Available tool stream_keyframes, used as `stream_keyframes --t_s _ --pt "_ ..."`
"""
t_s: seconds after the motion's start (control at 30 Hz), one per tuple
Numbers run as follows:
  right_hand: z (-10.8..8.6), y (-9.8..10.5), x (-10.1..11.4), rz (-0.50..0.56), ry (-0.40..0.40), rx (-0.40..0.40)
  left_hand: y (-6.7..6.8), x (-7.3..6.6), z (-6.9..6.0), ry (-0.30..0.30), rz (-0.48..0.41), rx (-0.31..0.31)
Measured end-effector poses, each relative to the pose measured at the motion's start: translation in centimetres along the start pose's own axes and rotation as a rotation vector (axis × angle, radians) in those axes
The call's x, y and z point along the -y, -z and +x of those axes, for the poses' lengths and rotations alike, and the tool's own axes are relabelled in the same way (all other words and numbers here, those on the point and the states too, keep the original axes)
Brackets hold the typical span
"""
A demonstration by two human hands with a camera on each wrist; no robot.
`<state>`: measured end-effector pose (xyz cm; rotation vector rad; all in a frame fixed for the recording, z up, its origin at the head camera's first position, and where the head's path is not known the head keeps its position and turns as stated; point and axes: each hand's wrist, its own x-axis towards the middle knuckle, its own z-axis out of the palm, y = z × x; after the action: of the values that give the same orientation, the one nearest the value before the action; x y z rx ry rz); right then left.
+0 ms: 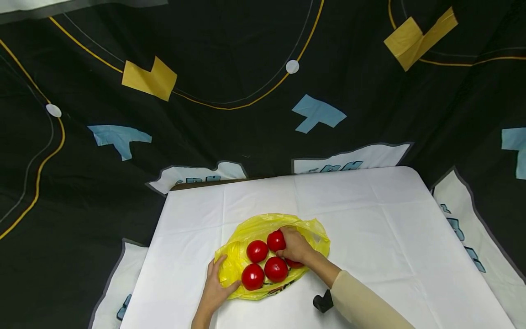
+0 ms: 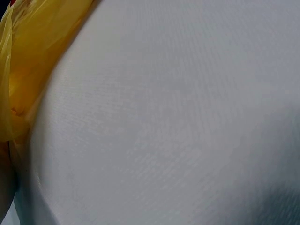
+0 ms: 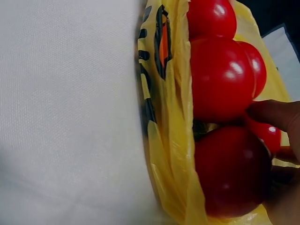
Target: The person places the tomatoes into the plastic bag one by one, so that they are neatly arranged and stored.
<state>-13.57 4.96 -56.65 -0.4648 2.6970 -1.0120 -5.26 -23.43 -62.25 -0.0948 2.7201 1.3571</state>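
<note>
Several glossy red tomatoes (image 1: 252,277) lie together in a spread yellow plastic bag (image 1: 246,230) on a white-covered table. My right hand (image 1: 297,246) reaches into the bag from the right and holds the rearmost tomato (image 1: 276,241) between thumb and fingers. In the right wrist view its thumb (image 3: 269,112) lies against that tomato (image 3: 268,133), partly hidden behind nearer ones. Another tomato (image 1: 293,263) is partly covered by the right hand. At the bag's left edge, my left hand (image 1: 215,285) touches the yellow plastic with thumb and fingers spread apart.
White cloth covers the table (image 1: 370,219). A small black object (image 1: 323,302) shows beside the right sleeve (image 1: 365,301). Behind the table hangs a dark cloth (image 1: 230,137) with yellow and blue shapes.
</note>
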Motion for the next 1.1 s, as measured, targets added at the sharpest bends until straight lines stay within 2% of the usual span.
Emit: stream_keyframes --t_s 0.3,0.87,1.1 --pt "-0.9 1.1 0.0 0.007 0.031 -0.007 0.0 0.2 0.1 -0.009 -0.004 -0.003" --pt "-2.8 2.5 -0.5 0.006 0.07 -0.061 0.2 0.0 0.2 0.014 0.026 0.008" --pt "-3.3 2.8 -0.9 0.029 0.069 -0.055 0.5 -0.3 0.2 -0.01 0.062 0.017"
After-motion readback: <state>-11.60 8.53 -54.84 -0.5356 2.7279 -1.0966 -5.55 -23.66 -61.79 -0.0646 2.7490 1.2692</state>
